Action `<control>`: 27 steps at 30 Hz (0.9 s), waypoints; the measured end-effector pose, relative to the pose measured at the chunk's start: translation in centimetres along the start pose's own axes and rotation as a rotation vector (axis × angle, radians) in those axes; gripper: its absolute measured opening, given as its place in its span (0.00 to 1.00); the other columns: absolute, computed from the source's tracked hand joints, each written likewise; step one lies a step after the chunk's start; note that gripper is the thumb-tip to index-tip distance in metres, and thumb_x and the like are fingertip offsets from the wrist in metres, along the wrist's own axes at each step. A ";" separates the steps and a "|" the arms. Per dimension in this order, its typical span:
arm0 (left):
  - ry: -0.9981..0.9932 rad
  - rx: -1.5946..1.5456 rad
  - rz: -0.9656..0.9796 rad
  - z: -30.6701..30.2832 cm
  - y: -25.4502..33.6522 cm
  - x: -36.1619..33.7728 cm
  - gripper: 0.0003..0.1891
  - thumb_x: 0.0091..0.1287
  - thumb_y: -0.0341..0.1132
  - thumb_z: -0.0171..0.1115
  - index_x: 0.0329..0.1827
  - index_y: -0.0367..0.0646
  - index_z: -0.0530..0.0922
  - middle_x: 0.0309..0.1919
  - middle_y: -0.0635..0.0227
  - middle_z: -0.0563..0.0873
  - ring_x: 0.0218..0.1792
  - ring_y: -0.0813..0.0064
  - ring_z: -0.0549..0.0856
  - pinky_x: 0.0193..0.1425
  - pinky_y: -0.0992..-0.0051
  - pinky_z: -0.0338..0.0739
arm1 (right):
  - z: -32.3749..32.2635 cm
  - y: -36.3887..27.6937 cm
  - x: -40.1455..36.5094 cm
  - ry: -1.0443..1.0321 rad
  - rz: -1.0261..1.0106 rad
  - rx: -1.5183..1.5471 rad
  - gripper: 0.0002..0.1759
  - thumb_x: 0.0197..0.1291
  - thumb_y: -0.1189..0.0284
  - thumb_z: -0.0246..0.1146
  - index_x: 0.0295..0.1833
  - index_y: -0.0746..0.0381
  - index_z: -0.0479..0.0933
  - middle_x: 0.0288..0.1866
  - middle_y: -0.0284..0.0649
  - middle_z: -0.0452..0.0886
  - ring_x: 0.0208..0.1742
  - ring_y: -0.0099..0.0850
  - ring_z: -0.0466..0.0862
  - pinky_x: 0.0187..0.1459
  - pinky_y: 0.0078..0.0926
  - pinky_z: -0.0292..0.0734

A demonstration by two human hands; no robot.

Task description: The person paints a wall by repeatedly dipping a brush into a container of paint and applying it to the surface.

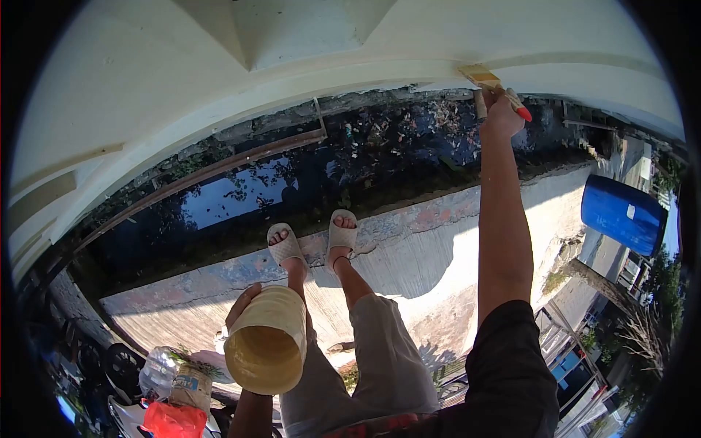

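My right hand [502,117] reaches far forward, fingers wrapped round the handle of a flat paintbrush [480,76]. The handle ends in a red tip, and the bristles lie at the lower edge of a pale cream painted surface [350,80]. Low in front of my body, my left hand [242,305] grips a cream-coloured paint pot [274,321] from its side. The pot is tilted so its mouth faces me, showing yellowish paint coating the inside. Most of the left hand is hidden behind the pot.
My sandalled feet stand at the edge of a concrete ledge [409,233]. Dark water [241,193] with floating litter lies beyond it, crossed by a rusty rail [219,162]. A blue barrel [623,214] is at right; a red plastic bag [174,419] and a motorcycle are at lower left.
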State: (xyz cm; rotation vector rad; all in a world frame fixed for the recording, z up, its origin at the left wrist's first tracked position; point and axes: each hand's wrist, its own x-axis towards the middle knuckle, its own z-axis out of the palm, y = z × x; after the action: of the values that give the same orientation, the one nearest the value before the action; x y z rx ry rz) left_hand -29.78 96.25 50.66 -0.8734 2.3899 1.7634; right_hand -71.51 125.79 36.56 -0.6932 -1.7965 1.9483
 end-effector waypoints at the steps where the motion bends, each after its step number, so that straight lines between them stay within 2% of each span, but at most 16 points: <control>1: 0.000 -0.016 -0.004 0.7 0.0 0.0 0.54 0.37 0.46 0.84 0.68 0.38 0.64 0.59 0.60 0.76 0.58 0.66 0.78 0.64 0.68 0.75 | 0.2 0.3 -0.2 -0.005 0.003 0.001 0.20 0.59 0.88 0.59 0.57 0.78 0.66 0.49 0.51 0.77 0.42 0.40 0.85 0.38 0.29 0.91; 5: 0.002 -0.061 -0.026 2.7 0.2 -0.3 0.52 0.36 0.43 0.84 0.67 0.38 0.66 0.57 0.61 0.77 0.58 0.66 0.78 0.64 0.68 0.75 | 0.0 0.9 -2.5 -0.009 0.089 0.033 0.22 0.59 0.89 0.57 0.60 0.77 0.64 0.50 0.51 0.75 0.42 0.41 0.85 0.39 0.31 0.91; 7: 0.041 -0.042 -0.046 3.0 1.4 -0.5 0.52 0.36 0.42 0.84 0.67 0.38 0.66 0.57 0.61 0.77 0.58 0.66 0.79 0.64 0.68 0.75 | -0.4 1.1 -4.0 -0.062 0.087 0.043 0.20 0.59 0.86 0.62 0.57 0.77 0.68 0.51 0.51 0.76 0.46 0.40 0.85 0.42 0.30 0.91; 10: 0.144 -0.183 -0.384 4.2 5.1 0.7 0.47 0.36 0.36 0.83 0.64 0.37 0.70 0.54 0.61 0.79 0.55 0.70 0.80 0.63 0.69 0.77 | 0.4 1.3 -7.0 -0.142 0.107 0.073 0.23 0.60 0.85 0.62 0.60 0.77 0.66 0.51 0.49 0.76 0.47 0.38 0.84 0.45 0.29 0.90; 11: 0.159 -0.175 -0.384 3.8 4.4 0.5 0.47 0.36 0.36 0.83 0.64 0.37 0.70 0.54 0.61 0.79 0.55 0.70 0.80 0.63 0.69 0.77 | 1.0 1.0 -8.4 -0.165 0.093 0.096 0.24 0.60 0.85 0.62 0.61 0.76 0.65 0.52 0.49 0.76 0.47 0.38 0.84 0.46 0.29 0.90; 12: 0.123 -0.428 -0.471 3.3 2.9 0.5 0.48 0.36 0.37 0.83 0.65 0.37 0.69 0.54 0.61 0.79 0.55 0.69 0.80 0.63 0.69 0.77 | 1.9 1.1 -10.1 -0.181 0.062 0.119 0.16 0.61 0.83 0.63 0.51 0.75 0.67 0.48 0.51 0.76 0.46 0.38 0.84 0.48 0.30 0.89; 14: 0.034 -0.934 -0.636 1.9 0.5 0.4 0.50 0.36 0.37 0.84 0.67 0.37 0.67 0.55 0.61 0.79 0.55 0.69 0.80 0.63 0.69 0.77 | 3.5 2.3 -13.3 -0.194 0.045 0.129 0.15 0.62 0.82 0.63 0.50 0.74 0.66 0.47 0.51 0.76 0.46 0.38 0.84 0.48 0.30 0.89; 19: 0.075 -0.941 -0.641 -2.9 -1.8 -0.8 0.52 0.35 0.37 0.84 0.67 0.37 0.66 0.55 0.62 0.78 0.55 0.69 0.80 0.63 0.69 0.77 | 7.7 5.5 -21.6 -0.097 -0.029 0.223 0.15 0.62 0.79 0.64 0.50 0.68 0.66 0.47 0.48 0.77 0.48 0.35 0.83 0.52 0.31 0.87; 20: 0.071 -0.946 -0.637 -4.1 -2.4 -0.8 0.52 0.35 0.37 0.84 0.68 0.37 0.65 0.55 0.62 0.78 0.55 0.69 0.80 0.63 0.69 0.77 | 8.5 6.5 -23.5 -0.203 -0.214 0.273 0.15 0.63 0.78 0.64 0.50 0.65 0.67 0.46 0.45 0.77 0.47 0.31 0.83 0.49 0.25 0.85; 21: 0.065 -0.952 -0.636 -5.2 -2.9 -0.9 0.52 0.35 0.37 0.84 0.68 0.37 0.65 0.55 0.62 0.78 0.55 0.69 0.80 0.63 0.69 0.77 | 9.0 7.5 -25.6 -0.195 -0.148 0.184 0.12 0.64 0.77 0.64 0.47 0.65 0.68 0.43 0.41 0.78 0.42 0.25 0.81 0.44 0.19 0.80; 22: 0.056 -0.962 -0.636 -6.4 -3.4 -1.0 0.52 0.35 0.37 0.84 0.68 0.37 0.65 0.55 0.62 0.78 0.55 0.69 0.80 0.63 0.69 0.77 | 9.8 8.5 -27.6 -0.187 -0.237 -0.011 0.10 0.64 0.76 0.64 0.44 0.65 0.70 0.39 0.37 0.77 0.36 0.21 0.77 0.39 0.17 0.75; 23: 0.050 -0.977 -0.634 -7.5 -3.9 -1.1 0.53 0.35 0.37 0.84 0.68 0.37 0.65 0.55 0.62 0.78 0.55 0.69 0.80 0.63 0.69 0.77 | 10.8 8.9 -30.3 -0.222 -0.134 0.015 0.09 0.63 0.76 0.65 0.42 0.64 0.71 0.36 0.35 0.76 0.35 0.20 0.74 0.39 0.18 0.74; 24: 0.045 -0.995 -0.636 -8.5 -4.5 -1.4 0.53 0.35 0.37 0.84 0.68 0.37 0.64 0.55 0.62 0.78 0.55 0.69 0.80 0.63 0.69 0.77 | 11.9 9.6 -33.0 -0.254 -0.119 0.017 0.09 0.61 0.77 0.65 0.43 0.64 0.71 0.36 0.35 0.77 0.35 0.19 0.74 0.38 0.18 0.74; 25: 0.043 -1.017 -0.637 -9.4 -4.9 -1.7 0.53 0.35 0.38 0.84 0.68 0.37 0.64 0.55 0.62 0.78 0.55 0.69 0.80 0.63 0.69 0.77 | 12.8 8.7 -36.0 -0.317 -0.160 -0.037 0.10 0.59 0.83 0.64 0.43 0.63 0.71 0.38 0.37 0.78 0.40 0.23 0.80 0.40 0.20 0.78; 26: 0.042 -1.039 -0.638 -10.3 -5.2 -2.0 0.53 0.35 0.38 0.84 0.69 0.37 0.64 0.55 0.62 0.78 0.55 0.69 0.80 0.63 0.69 0.76 | 13.7 9.6 -38.3 -0.380 -0.184 -0.051 0.10 0.58 0.83 0.64 0.42 0.63 0.72 0.38 0.36 0.77 0.39 0.23 0.81 0.39 0.20 0.78; 27: 0.039 -1.058 -0.638 -11.3 -5.5 -2.1 0.54 0.35 0.38 0.84 0.69 0.37 0.64 0.55 0.62 0.78 0.55 0.69 0.80 0.63 0.69 0.76 | 14.2 8.8 -40.3 -0.470 -0.052 -0.035 0.10 0.58 0.83 0.65 0.43 0.64 0.72 0.38 0.36 0.77 0.38 0.24 0.82 0.40 0.21 0.79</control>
State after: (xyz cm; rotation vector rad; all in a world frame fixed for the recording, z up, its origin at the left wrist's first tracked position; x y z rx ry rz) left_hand -22.22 86.00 50.62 -1.4830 0.8065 2.5659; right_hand -47.59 89.64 32.06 -0.1985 -2.0903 2.1778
